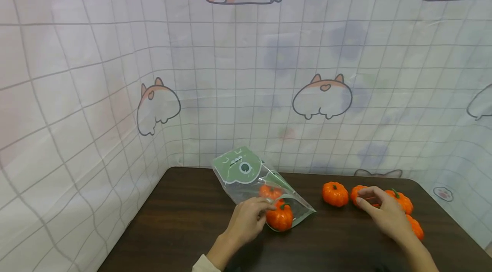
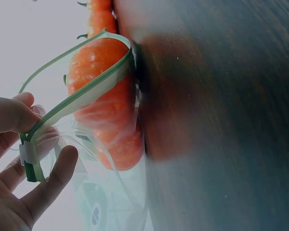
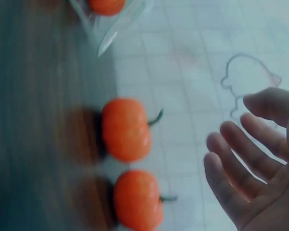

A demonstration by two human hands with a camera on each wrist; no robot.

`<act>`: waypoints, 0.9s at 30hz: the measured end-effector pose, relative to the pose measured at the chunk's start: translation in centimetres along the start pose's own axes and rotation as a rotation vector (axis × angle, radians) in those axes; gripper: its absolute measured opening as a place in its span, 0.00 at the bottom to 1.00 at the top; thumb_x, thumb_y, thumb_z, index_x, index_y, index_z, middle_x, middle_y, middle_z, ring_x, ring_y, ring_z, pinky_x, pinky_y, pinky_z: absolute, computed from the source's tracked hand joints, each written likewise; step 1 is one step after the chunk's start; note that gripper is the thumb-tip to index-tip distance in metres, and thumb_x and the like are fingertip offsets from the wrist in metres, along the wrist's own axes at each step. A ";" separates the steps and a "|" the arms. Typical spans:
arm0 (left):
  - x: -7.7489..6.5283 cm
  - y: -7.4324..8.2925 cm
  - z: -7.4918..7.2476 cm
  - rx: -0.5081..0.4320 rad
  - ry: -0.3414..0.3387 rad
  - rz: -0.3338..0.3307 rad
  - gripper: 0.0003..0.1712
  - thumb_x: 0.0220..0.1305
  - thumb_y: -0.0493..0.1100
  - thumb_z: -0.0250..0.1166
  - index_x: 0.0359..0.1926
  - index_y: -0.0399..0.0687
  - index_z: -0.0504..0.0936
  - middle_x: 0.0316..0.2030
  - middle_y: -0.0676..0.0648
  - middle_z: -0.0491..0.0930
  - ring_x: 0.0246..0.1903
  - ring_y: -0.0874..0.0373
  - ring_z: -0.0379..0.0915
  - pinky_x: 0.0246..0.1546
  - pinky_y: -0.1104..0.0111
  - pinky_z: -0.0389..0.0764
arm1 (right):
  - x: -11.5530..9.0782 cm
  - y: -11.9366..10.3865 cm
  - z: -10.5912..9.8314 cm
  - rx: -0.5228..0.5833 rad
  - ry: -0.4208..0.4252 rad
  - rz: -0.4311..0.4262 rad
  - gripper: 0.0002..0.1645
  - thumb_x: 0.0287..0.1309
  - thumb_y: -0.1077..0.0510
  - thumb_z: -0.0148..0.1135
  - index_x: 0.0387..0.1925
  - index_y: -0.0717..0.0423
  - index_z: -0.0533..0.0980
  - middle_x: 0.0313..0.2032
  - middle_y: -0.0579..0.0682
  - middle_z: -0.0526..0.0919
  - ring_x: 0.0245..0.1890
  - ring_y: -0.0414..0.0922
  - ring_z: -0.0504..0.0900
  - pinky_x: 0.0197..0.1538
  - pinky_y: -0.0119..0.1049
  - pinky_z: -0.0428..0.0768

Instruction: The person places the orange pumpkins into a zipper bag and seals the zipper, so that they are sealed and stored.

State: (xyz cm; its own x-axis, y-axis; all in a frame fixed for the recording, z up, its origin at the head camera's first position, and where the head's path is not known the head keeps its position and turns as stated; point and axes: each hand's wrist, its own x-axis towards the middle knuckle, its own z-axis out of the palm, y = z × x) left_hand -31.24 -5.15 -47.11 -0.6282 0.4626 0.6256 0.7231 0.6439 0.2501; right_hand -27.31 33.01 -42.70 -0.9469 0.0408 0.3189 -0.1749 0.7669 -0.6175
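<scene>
Clear plastic bag (image 1: pixel 247 184) near the far edge of my table (image 1: pixel 180 212), its rim (image 2: pixel 82 91) pinched by my left hand (image 1: pixel 247 218); my right hand (image 1: pixel 384 212), fingers spread, hangs over pumpkins (image 1: pixel 335 194) towards the far right corner; best cup one round its belly.

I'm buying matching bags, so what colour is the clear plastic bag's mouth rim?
The mouth rim is green, showing best in the left wrist view.

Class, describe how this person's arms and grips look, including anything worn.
The left grip is an ungloved hand; a pale cream cuff shows lower on that arm. The right grip is also ungloved, and no sleeve shows on its visible forearm.
</scene>
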 end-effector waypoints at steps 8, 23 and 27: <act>-0.1 0.0 -0.2 0.009 0.010 -0.004 0.17 0.55 0.33 0.69 0.42 0.57 0.91 0.46 0.58 0.89 0.45 0.62 0.84 0.41 0.67 0.84 | -1.9 4.3 -2.5 -0.081 0.165 0.038 0.23 0.67 0.46 0.66 0.51 0.59 0.79 0.48 0.63 0.86 0.36 0.09 0.63 0.36 0.16 0.71; 0.0 0.1 -0.3 -0.009 0.002 -0.023 0.16 0.56 0.32 0.69 0.42 0.56 0.92 0.45 0.58 0.89 0.44 0.62 0.84 0.42 0.66 0.84 | -3.2 10.6 -4.4 -0.104 0.070 0.211 0.42 0.66 0.44 0.66 0.62 0.76 0.64 0.57 0.82 0.70 0.50 0.76 0.76 0.41 0.52 0.81; 0.0 0.1 -0.3 -0.011 0.003 -0.020 0.16 0.56 0.32 0.69 0.42 0.56 0.92 0.45 0.58 0.89 0.44 0.62 0.84 0.41 0.67 0.84 | -3.3 11.7 -4.5 -0.072 -0.011 0.219 0.47 0.67 0.43 0.64 0.65 0.79 0.58 0.59 0.86 0.64 0.53 0.79 0.73 0.42 0.57 0.82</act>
State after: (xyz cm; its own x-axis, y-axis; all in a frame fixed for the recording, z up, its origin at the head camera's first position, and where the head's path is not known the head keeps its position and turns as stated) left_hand -31.04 -5.24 -46.87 -0.6417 0.4476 0.6228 0.7135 0.6463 0.2707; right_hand -25.00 44.73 -47.75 -0.9632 0.2044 0.1746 0.0545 0.7843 -0.6179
